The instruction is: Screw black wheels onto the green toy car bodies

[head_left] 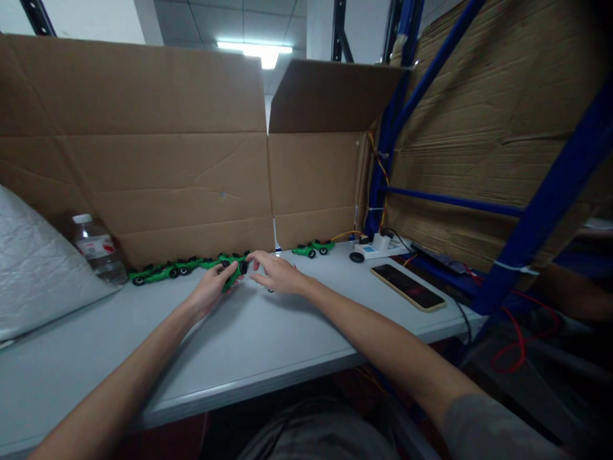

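Note:
A green toy car point(232, 278) with black wheels is held up above the white table, with my left hand point(211, 291) closed around it. One black wheel of that car points toward my right hand point(280, 273). The right hand's index finger reaches to the wheel, while its thumb stays apart below; whether the fingertip touches the wheel I cannot tell. Under the right palm a small dark item on the table is mostly hidden. Behind my hands, a row of similar green toy cars point(156, 273) lines the cardboard, with more green cars point(313, 248) to the right.
A plastic water bottle point(100, 252) and a white padded bag point(43, 275) stand at the left. On the right lie a phone point(408, 287) and a white power strip point(383, 246) with cables. Cardboard point(191, 166) walls the back; a blue metal frame point(541, 198) rises at the right.

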Demonstrator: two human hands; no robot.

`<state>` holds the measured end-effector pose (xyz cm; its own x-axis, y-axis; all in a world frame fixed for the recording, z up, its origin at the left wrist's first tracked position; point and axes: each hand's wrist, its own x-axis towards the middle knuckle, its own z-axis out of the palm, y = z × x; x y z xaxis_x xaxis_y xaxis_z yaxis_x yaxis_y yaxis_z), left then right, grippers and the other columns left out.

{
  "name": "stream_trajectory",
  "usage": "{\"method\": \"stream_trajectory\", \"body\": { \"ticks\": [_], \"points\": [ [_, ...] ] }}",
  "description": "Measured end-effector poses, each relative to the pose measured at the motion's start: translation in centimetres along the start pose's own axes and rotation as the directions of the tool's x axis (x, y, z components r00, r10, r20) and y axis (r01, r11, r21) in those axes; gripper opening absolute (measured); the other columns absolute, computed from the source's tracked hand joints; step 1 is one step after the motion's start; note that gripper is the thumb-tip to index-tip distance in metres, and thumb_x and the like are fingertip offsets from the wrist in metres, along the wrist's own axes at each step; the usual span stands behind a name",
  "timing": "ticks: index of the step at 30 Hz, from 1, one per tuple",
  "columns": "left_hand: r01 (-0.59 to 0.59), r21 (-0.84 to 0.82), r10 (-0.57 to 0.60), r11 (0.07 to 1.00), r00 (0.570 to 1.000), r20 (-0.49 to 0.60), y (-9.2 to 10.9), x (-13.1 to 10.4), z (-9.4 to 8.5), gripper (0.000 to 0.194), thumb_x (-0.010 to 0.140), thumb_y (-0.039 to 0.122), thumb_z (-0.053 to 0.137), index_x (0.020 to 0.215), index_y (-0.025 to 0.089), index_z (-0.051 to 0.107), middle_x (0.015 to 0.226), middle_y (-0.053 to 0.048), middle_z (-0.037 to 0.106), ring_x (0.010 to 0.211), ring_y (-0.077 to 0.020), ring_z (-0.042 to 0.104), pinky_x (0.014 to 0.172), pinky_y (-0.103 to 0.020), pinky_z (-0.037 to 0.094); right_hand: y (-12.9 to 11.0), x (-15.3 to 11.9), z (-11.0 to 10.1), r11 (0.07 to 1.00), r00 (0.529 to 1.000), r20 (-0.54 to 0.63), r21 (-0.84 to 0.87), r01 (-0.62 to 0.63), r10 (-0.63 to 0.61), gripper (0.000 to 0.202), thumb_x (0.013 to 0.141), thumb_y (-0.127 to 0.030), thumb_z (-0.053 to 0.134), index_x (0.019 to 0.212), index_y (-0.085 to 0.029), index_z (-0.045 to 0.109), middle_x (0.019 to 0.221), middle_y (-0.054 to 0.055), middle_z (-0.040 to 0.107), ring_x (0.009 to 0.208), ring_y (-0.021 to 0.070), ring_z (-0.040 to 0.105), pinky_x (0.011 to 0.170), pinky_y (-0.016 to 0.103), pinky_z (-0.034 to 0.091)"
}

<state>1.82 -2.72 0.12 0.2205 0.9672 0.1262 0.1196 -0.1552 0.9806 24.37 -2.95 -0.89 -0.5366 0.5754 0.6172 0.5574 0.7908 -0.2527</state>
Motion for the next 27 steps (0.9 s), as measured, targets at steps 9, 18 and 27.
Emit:
{"method": "stream_trajectory", "body": {
  "ticks": [9, 18, 27],
  "points": [
    [0.043, -0.003, -0.042, 0.999, 0.982, 0.182, 0.3, -1.0, 0.9, 0.058, 0.084, 0.073, 0.068, 0.092, 0.016, 0.064, 0.071, -0.002, 0.061, 0.056, -0.0109, 0.05, 0.046, -0.021, 0.027, -2.3, 0.0, -0.4, 0.983, 0.995, -0.022, -0.159, 0.091, -0.096, 0.03, 0.101, -0.037, 0.066, 0.123, -0.019, 0.058, 0.113, 0.01, 0.062, 0.105, 0.023, 0.06, 0.091, 0.034, 0.047],
    [0.073, 0.023, -0.075, 0.997, 0.982, 0.172, 0.6, -1.5, 0.8, 0.072, 0.083, 0.089, 0.048, 0.075, 0.018, 0.056, 0.061, -0.001, 0.055, 0.049, -0.0109, 0.044, 0.047, -0.024, 0.023, -3.3, 0.4, -0.7, 0.927, 0.99, 0.067, -0.348, 0.142, -0.126, 0.021, 0.1, -0.037, 0.065, 0.106, -0.017, 0.063, 0.11, 0.014, 0.067, 0.103, 0.0268, 0.06, 0.091, 0.038, 0.044],
    [-0.056, 0.121, 0.045, 0.991, 0.995, 0.093, 0.6, -2.0, 1.7, 0.06, 0.088, 0.081, 0.05, 0.083, 0.021, 0.053, 0.064, 0.002, 0.052, 0.054, -0.0141, 0.046, 0.051, -0.026, 0.031, -2.7, -0.1, -0.4, 0.931, 0.991, 0.084, -0.34, 0.131, -0.109, 0.028, 0.101, -0.045, 0.061, 0.104, -0.017, 0.063, 0.103, 0.013, 0.069, 0.096, 0.0248, 0.064, 0.081, 0.033, 0.042]
  ]
}}
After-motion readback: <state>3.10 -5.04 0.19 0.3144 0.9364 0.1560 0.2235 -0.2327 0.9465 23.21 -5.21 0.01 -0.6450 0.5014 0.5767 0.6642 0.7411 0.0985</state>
